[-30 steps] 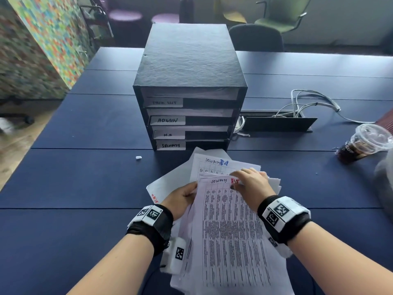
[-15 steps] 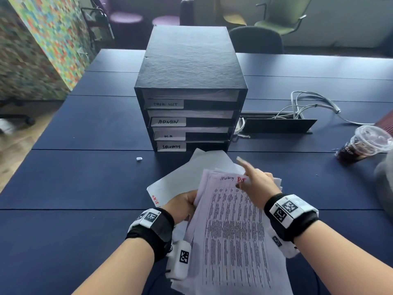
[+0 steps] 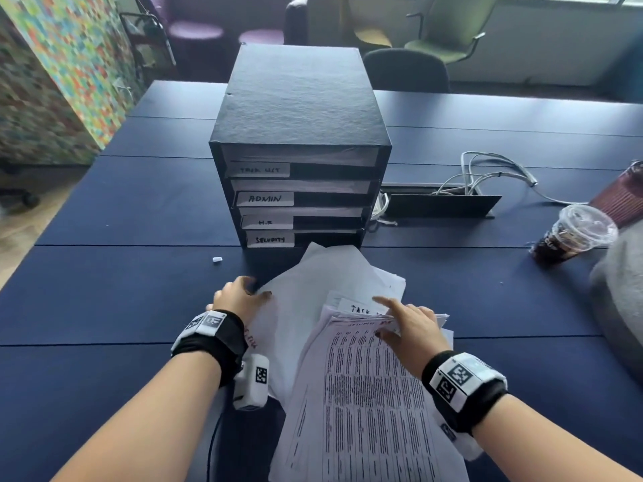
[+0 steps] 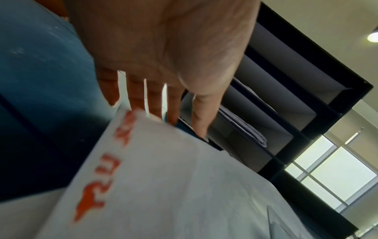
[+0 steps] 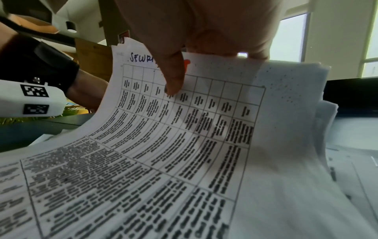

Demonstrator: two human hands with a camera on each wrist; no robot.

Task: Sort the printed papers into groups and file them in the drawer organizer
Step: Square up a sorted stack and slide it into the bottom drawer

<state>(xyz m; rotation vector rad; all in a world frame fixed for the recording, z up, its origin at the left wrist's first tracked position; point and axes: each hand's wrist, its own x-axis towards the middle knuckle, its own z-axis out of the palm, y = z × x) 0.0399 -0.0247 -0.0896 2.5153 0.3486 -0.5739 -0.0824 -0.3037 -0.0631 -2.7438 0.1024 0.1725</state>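
Observation:
The black drawer organizer [image 3: 299,151] stands mid-table with four slots labelled TASK LIST, ADMIN, H.R and SECURITY, and papers lie in several of them [image 4: 255,132]. In front of it lies a face-down white sheet [image 3: 313,293] with orange writing [image 4: 98,186]. My left hand [image 3: 240,295] rests on its left edge, fingers straight and spread [image 4: 163,116]. My right hand [image 3: 403,325] pinches the top edge of a stack of printed papers [image 3: 365,394] headed SECURITY [image 5: 163,145], thumb on the top page. A sheet marked TASK [image 3: 358,308] peeks out beyond the stack.
On the dark blue table [image 3: 104,290] an iced drink cup [image 3: 574,234] stands at the right, beside a grey bundle [image 3: 619,307]. A cable hatch with white cables [image 3: 442,203] lies right of the organizer. A small white scrap [image 3: 217,259] lies left. Chairs stand behind.
My left hand has let go of the stack's left side and moved forward-left onto the face-down sheet. The right hand keeps hold of the stack's top edge, and a TASK sheet now shows beyond it.

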